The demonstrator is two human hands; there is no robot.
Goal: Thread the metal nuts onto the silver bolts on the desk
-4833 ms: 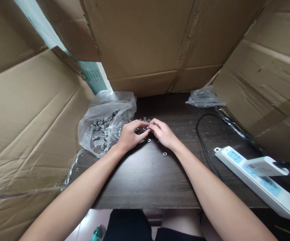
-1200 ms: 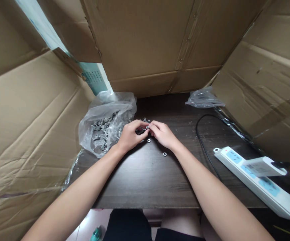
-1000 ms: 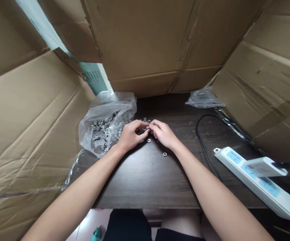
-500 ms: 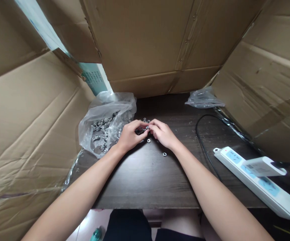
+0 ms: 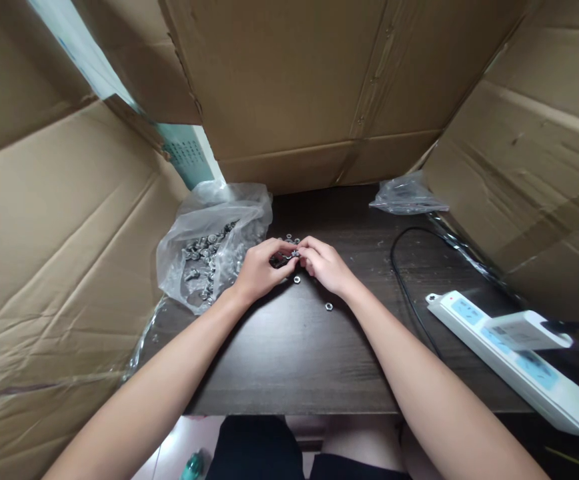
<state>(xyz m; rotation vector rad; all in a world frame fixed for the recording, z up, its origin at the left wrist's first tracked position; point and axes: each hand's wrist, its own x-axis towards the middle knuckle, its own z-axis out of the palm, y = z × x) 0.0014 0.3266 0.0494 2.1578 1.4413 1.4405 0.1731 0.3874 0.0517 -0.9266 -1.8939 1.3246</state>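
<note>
My left hand [image 5: 264, 268] is closed in a pinch, thumb and forefinger on a small shiny metal fastener [image 5: 295, 253]. From the other side, the fingertips of my right hand [image 5: 325, 265] pinch the same piece. Its exact shape is mostly covered by the fingers; it looks like a bolt with a nut. One loose hex nut [image 5: 297, 280] lies just below the fingertips, and another nut [image 5: 329, 307] is nearer to me. Behind the hands sit several more nuts [image 5: 289, 237], partly hidden by the fingers.
To the left, an open clear plastic bag [image 5: 169, 267] holds many metal fasteners [image 5: 204, 250]. Another plastic bag [image 5: 407, 195] lies at the back right. A white power strip [image 5: 509, 363] with a plugged-in adapter [image 5: 527, 331] and a black cable [image 5: 394, 257] is on the right. Cardboard walls [image 5: 309, 80] surround the dark table [image 5: 289, 373].
Very little differs. Both hands stay at the same spot, with the fingertips shifting slightly around the small metal fastener.
</note>
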